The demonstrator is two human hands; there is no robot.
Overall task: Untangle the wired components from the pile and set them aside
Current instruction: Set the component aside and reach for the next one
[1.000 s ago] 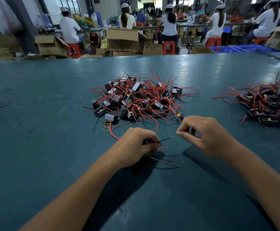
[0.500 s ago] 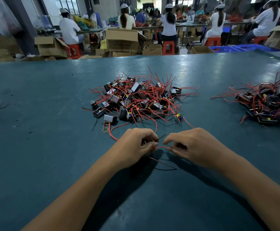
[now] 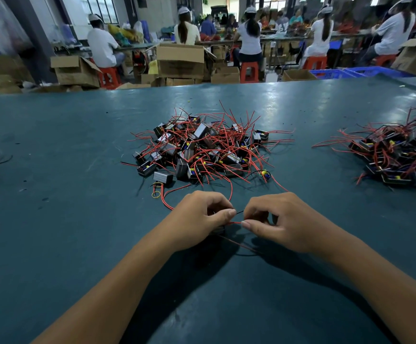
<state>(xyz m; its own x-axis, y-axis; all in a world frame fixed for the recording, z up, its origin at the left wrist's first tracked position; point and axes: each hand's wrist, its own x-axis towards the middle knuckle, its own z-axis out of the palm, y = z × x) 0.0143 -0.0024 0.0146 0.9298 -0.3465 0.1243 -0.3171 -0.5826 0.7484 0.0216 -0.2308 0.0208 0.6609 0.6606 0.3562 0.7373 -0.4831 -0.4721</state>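
A large tangled pile (image 3: 203, 151) of small black box-shaped components with red wires is seen on the blue-green table (image 3: 53, 207), and it serves here as the landmark. Just on the near side of the pile, the left hand (image 3: 198, 217) and the right hand (image 3: 280, 220) are held close together above the table, their fingertips almost meeting. The left hand's fingers are curled, and a thin black wire (image 3: 239, 212) is pinched at thumb and forefinger; a dark component (image 3: 218, 230) is partly seen under this hand, though how it is held cannot be told. The right hand's fingers are curled too, and a red wire (image 3: 234, 222) is pinched between its thumb and forefinger. Another red wire (image 3: 236, 244) is seen trailing on the table below the hands.

At the near-left edge of the pile a single component (image 3: 163, 178) lies a little apart, with a looped red lead running from it toward the left hand. Well to the right of the pile, near the table's right side, a second heap (image 3: 400, 157) of similar wired components is laid. Bare table surface is seen between pile and heap, to the left of the pile, and across the near part of the table under the forearms. Beyond the pile, past the table's far edge, cardboard boxes (image 3: 180, 60) and seated workers (image 3: 101, 45) on red stools are seen.
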